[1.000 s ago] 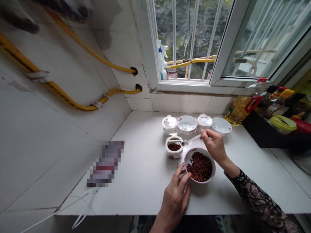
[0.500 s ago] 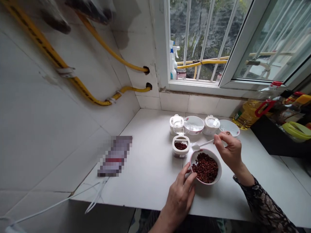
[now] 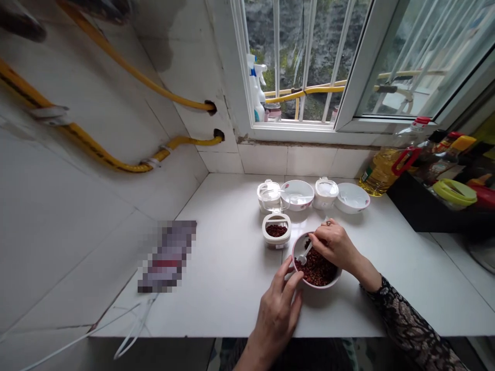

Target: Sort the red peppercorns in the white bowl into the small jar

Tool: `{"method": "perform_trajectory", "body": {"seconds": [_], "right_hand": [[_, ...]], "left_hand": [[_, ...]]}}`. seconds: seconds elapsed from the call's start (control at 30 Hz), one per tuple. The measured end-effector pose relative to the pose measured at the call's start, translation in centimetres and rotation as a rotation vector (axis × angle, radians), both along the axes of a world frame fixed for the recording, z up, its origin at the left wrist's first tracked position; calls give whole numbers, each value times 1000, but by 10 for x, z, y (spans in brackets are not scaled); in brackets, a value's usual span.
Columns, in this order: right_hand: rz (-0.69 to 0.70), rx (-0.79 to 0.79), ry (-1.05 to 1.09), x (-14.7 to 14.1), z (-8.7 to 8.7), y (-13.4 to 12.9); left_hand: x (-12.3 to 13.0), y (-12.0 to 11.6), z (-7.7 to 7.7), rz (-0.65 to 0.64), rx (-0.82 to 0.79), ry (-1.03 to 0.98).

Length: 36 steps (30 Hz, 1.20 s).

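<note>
A white bowl [image 3: 337, 280] with a pink rim holds many dark red peppercorn-like bits [image 3: 319, 268]. My left hand [image 3: 276, 304] grips the bowl's left rim between thumb and fingers. Pinched in my right hand [image 3: 335, 245] is a small white spoon [image 3: 304, 255], its head down among the bits at the bowl's left side. Just left and behind the bowl stands a square container [image 3: 276, 242] with its lid up and similar red bits inside.
Behind are two white containers [image 3: 268, 193] [image 3: 326, 195] and two white bowls [image 3: 297, 196] [image 3: 353, 199]. An oil bottle [image 3: 381, 170] and a black box of bottles [image 3: 413, 208] stand right. A blurred-out object [image 3: 168, 257] with a white cable lies left.
My right hand has lowered the spoon from beside the square container into the bowl. The view has shifted slightly. My left hand still holds the bowl.
</note>
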State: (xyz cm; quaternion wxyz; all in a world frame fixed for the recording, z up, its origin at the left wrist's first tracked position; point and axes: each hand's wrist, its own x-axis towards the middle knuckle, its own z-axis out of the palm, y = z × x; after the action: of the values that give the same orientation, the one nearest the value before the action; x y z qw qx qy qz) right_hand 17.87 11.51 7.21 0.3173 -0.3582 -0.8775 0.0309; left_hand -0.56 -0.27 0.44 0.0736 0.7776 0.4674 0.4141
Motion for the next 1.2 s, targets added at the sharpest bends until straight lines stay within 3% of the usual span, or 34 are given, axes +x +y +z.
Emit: {"method": "perform_trajectory", "body": {"seconds": [0.47,0.93,1.07,1.2], "right_hand": [[-172,-499,387,6,4,-2],[-218,-688,624,5,-1,9],[-221,-559,645,-5,11,15],[-243,-163,530,-23,29,17]], "left_hand": [[-1,0,1,3,4,9],[0,0,2,-6,6,4],[-1,0,2,-4,9,5],[0,0,0,-8,7,6]]}}
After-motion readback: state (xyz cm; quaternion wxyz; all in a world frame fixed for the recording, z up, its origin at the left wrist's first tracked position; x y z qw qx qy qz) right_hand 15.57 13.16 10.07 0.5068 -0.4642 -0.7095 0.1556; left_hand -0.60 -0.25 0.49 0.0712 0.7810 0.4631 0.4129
